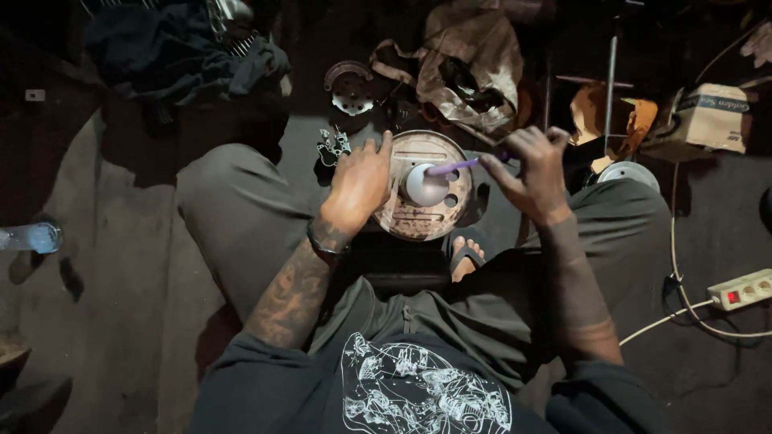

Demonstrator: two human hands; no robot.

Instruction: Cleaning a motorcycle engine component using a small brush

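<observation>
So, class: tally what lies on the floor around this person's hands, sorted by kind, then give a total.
Round metal plates: 3 (one under the left hand, one behind it, a pale one at right)
Purple-handled tools: 1, in the right hand
Cardboard boxes: 1
Power strips: 1
Total: 6

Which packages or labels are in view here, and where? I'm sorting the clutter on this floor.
Small beige cardboard box: upper right on the floor, rectangular, dark band of print along its top edge.
Crumpled tan plastic bag: top centre, behind the round rusty metal plate, creased and open.
No screens or signs.
</observation>
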